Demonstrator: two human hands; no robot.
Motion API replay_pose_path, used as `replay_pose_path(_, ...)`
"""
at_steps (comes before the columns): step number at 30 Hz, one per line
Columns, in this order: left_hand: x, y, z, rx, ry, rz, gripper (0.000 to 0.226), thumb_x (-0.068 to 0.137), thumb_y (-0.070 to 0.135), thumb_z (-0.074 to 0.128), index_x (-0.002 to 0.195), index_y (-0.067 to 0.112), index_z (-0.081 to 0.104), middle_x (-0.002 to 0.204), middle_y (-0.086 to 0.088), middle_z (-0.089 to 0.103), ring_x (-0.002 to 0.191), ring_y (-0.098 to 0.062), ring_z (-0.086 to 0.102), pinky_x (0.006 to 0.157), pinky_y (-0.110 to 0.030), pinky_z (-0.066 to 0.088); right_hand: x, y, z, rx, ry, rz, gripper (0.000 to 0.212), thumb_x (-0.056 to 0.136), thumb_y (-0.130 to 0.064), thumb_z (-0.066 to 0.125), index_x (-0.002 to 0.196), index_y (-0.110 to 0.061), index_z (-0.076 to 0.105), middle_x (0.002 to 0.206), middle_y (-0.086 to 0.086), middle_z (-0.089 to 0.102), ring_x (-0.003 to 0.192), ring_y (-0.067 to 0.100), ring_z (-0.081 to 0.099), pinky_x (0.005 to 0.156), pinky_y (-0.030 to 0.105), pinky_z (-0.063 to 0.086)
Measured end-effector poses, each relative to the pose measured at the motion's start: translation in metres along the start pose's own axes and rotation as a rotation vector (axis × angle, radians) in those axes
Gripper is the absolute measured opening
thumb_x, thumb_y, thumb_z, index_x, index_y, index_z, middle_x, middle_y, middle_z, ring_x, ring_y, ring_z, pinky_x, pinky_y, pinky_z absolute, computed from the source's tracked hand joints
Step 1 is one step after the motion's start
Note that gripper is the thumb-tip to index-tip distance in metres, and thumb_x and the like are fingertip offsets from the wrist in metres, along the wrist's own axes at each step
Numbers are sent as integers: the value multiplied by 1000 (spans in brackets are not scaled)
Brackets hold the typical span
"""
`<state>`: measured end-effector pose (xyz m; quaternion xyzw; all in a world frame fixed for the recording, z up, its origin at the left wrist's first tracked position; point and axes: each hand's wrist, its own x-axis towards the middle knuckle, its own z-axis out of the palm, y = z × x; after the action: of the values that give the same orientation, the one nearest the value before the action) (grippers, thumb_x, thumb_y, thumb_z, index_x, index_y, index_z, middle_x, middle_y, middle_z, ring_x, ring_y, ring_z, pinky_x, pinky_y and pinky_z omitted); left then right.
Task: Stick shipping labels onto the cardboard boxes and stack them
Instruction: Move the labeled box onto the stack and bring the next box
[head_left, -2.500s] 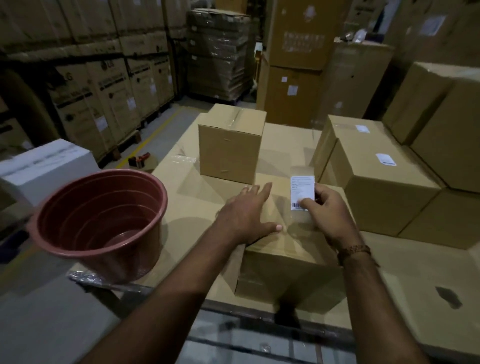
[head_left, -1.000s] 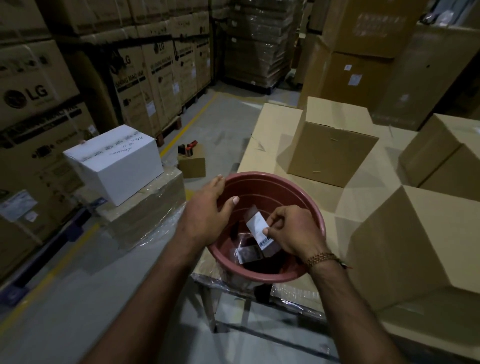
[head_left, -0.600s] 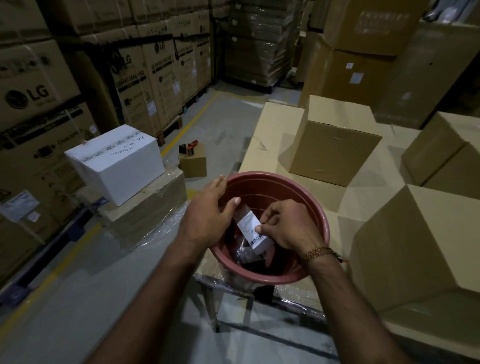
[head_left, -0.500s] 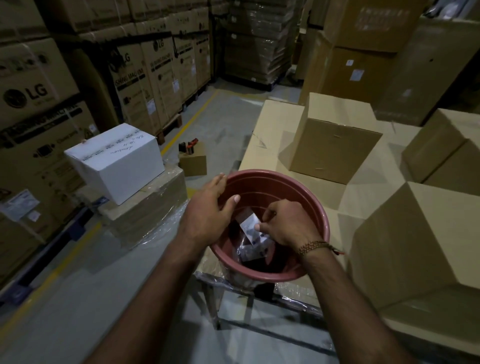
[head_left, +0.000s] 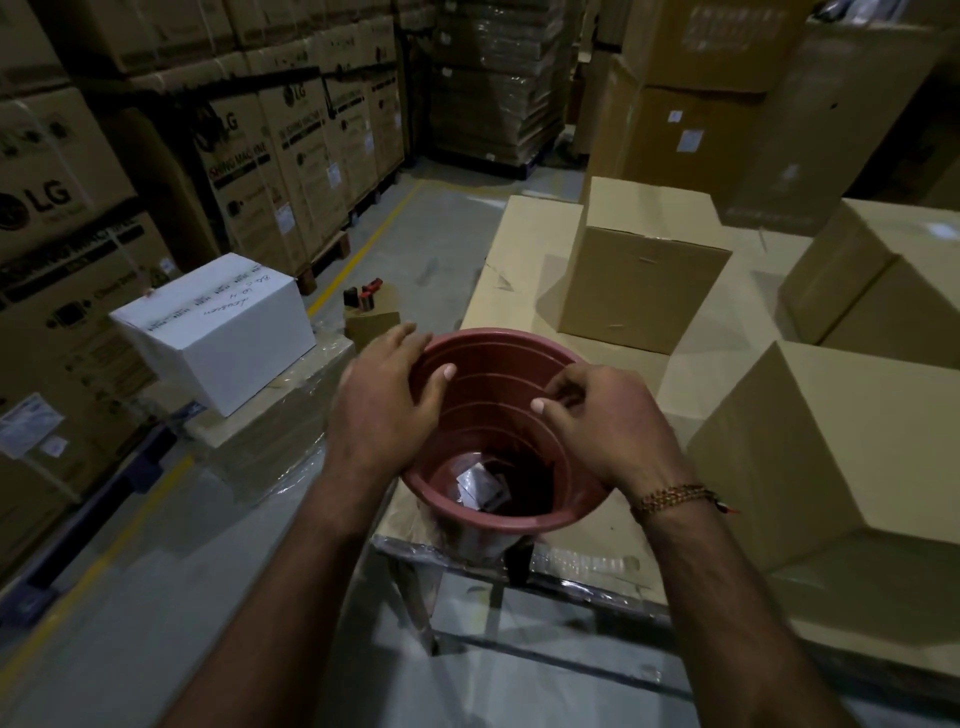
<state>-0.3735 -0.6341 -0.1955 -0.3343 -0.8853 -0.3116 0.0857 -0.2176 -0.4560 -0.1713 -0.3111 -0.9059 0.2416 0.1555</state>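
Observation:
A reddish-brown plastic bucket (head_left: 498, 364) stands at the near left corner of the cardboard-covered table (head_left: 524, 244). My left hand (head_left: 387, 400) holds its left rim, thumb inside and fingers outside. Over the bucket's right side hovers my right hand (head_left: 597, 421), fingers loosely curled with nothing in them. Scraps of label paper (head_left: 480, 483) lie at the bottom of the bucket. A plain cardboard box (head_left: 644, 280) stands behind the bucket, a larger one (head_left: 831, 457) to its right, and another (head_left: 878, 280) further back on the right.
A white box (head_left: 218, 327) sits on a wrapped pallet load to the left. A small carton (head_left: 371, 317) with a red tool on it stands on the floor aisle. Tall stacks of LG cartons (head_left: 249, 171) line the left side and back.
The view swung from the box to the bucket. My right hand carried the label paper into the bucket, let it fall and rose out with nothing in it. My left hand stayed on the rim.

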Motion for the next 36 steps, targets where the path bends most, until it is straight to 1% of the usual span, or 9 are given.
replay_pose_path(4, -4, 35, -5, -3, 59, 87, 53, 101, 49, 61, 144, 19, 63, 147, 0, 60, 135, -20, 53, 110, -47, 48, -14, 8, -25, 45, 41, -1, 19, 92, -44, 80, 99, -26, 79, 89, -12, 73, 81, 5, 68, 75, 30, 60)
replay_pose_path(9, -20, 90, 3, -33, 20, 133, 53, 101, 48, 62, 147, 21, 60, 149, 2, 59, 137, -17, 51, 112, -47, 46, -35, 34, -64, 33, 102, 2, 17, 97, -42, 75, 103, -26, 78, 91, -14, 73, 80, 0, 65, 73, 32, 59)
replay_pose_path(13, -35, 126, 20, -63, -17, 196, 53, 101, 47, 62, 147, 19, 61, 149, 0, 60, 138, -19, 51, 114, -49, 44, -51, 70, -96, 5, 169, 48, 17, 98, -40, 74, 103, -24, 79, 94, -9, 75, 82, 2, 66, 68, 23, 49)
replay_pose_path(18, -52, 177, 46, -69, -45, 249, 52, 101, 45, 63, 146, 19, 61, 148, 0, 60, 138, -19, 51, 113, -41, 43, -69, 124, -134, -34, 262, 131, 17, 99, -38, 73, 106, -24, 79, 97, -5, 77, 86, 8, 67, 73, 26, 53)
replay_pose_path(21, -59, 202, 64, -77, -55, 261, 52, 102, 49, 61, 147, 22, 60, 149, 3, 59, 139, -16, 49, 113, -41, 43, -76, 160, -147, -102, 339, 172, 25, 97, -41, 73, 112, -22, 77, 107, -1, 76, 100, 19, 68, 84, 37, 59)
replay_pose_path(23, -64, 217, 75, -101, -63, 265, 52, 102, 50, 61, 147, 23, 60, 149, 4, 59, 139, -16, 50, 113, -45, 45, -79, 179, -149, -187, 305, 227, 43, 94, -53, 71, 125, -23, 70, 123, 4, 70, 114, 25, 61, 95, 46, 56)
replay_pose_path(27, -78, 247, 93, -105, -67, 256, 52, 102, 52, 60, 147, 26, 59, 157, 4, 51, 141, -18, 48, 111, -48, 47, -86, 199, -131, -346, 102, 351, 85, 83, -83, 59, 148, -30, 47, 160, 14, 38, 147, 42, 35, 119, 65, 31)
replay_pose_path(32, -98, 271, 116, -99, -78, 200, 51, 101, 53, 60, 146, 29, 60, 161, 5, 46, 144, -19, 44, 112, -52, 46, -90, 210, -120, -422, 63, 368, 88, 92, -68, 59, 161, -24, 26, 168, 22, 24, 154, 52, 24, 122, 73, 21)
replay_pose_path(36, -109, 287, 135, -92, -93, 125, 53, 100, 56, 60, 147, 32, 58, 162, 6, 45, 145, -20, 43, 112, -55, 46, -92, 215, -135, -409, 37, 334, 92, 99, -63, 54, 168, -22, 9, 173, 21, 15, 155, 57, 19, 122, 74, 18)
